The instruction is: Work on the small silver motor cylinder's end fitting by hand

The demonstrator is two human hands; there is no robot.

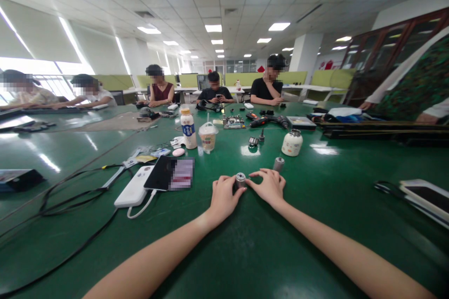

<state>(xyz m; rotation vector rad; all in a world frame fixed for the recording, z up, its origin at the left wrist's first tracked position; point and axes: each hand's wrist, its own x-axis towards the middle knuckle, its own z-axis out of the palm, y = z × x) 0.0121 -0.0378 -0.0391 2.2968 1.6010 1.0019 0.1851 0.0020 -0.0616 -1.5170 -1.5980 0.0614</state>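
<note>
Two bare forearms, no sleeves in view, left hand [222,196] and right hand [269,187] without rings, watch or gloves

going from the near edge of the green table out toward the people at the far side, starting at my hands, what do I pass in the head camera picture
Left hand and right hand on a small metal cylinder → second metal cylinder → white jar → circuit board → person in black with a phone.

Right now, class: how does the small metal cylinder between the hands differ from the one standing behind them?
The metal cylinder between the hands is touched by the left hand and right hand; the cylinder behind stands free. The first shows a dark ring on top; the second looks plain. Both are small, grey and upright on the green table.
</note>
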